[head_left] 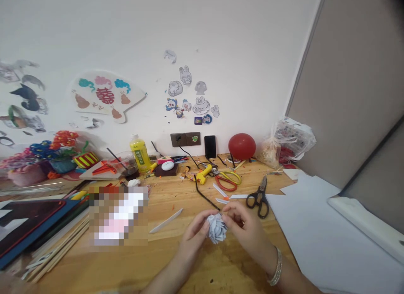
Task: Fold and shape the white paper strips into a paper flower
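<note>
A pale blue-white paper flower (217, 229) with layered, folded petals is held between both hands above the wooden table. My left hand (196, 230) grips its left side with thumb and fingers. On the other side, my right hand (244, 226), with a beaded bracelet on the wrist, pinches the flower's upper right edge. A dark thin stem (203, 193) runs from behind the flower up and away toward the back. Black-handled scissors (259, 200) lie just beyond my right hand. Small white paper strips (220, 190) rest behind the flower, and a longer strip (166, 220) lies to its left.
Across the back stand a yellow glue gun (204, 174), red-and-yellow-handled scissors (230, 181), a drink bottle (140, 153), a phone (210, 147) and a red balloon (242, 146). Large white paper sheets (318, 226) cover the right side. Wooden sticks (63, 249) lie at left.
</note>
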A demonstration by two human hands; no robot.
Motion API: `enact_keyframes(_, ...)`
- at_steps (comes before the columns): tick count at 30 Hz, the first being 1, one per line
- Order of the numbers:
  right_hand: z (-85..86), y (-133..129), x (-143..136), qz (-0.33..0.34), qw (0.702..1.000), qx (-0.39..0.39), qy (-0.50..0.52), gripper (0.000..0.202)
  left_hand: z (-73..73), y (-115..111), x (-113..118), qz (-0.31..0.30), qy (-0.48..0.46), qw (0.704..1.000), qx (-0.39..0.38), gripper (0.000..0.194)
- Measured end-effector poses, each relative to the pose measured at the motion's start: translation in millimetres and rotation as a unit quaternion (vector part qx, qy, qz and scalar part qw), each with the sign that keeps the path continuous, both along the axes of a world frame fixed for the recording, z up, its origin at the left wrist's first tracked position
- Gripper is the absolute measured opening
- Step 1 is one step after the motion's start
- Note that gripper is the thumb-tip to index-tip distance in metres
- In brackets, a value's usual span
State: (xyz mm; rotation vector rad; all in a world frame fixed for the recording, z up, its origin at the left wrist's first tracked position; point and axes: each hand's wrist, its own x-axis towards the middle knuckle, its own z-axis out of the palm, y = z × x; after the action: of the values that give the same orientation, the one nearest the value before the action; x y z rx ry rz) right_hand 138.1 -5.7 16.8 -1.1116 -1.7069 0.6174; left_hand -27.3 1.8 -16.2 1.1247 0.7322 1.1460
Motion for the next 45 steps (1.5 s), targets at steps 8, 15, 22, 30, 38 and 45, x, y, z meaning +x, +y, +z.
enact_keyframes(8,1.7,-1.7,-0.5,-0.002,1.000,-0.001,-0.011,0.012,2.8,-2.1,1.6,-0.005,-0.006,1.000,-0.004,0.032)
enact_keyframes(15,4.7,-4.3,2.9,-0.049,0.995,0.091,0.005,0.014,10.5,-5.0,4.2,0.007,-0.045,0.998,-0.035,0.033)
enact_keyframes(22,4.3,-6.4,2.2,0.003,0.985,0.158,-0.069,0.012,14.5,-6.8,6.1,0.009,-0.076,0.996,-0.043,0.033)
enact_keyframes(30,5.0,-3.1,1.4,0.032,0.995,0.093,-0.007,0.017,18.3,-9.1,7.0,0.004,-0.085,0.995,-0.050,0.029)
enact_keyframes(38,6.4,2.0,2.8,0.053,0.998,-0.004,0.028,0.026,11.8,-5.2,4.6,0.009,-0.052,0.998,-0.030,0.031)
enact_keyframes(45,7.0,-6.4,1.0,-0.049,0.987,0.087,-0.123,0.026,4.8,-3.4,2.3,-0.007,-0.024,1.000,-0.014,0.030)
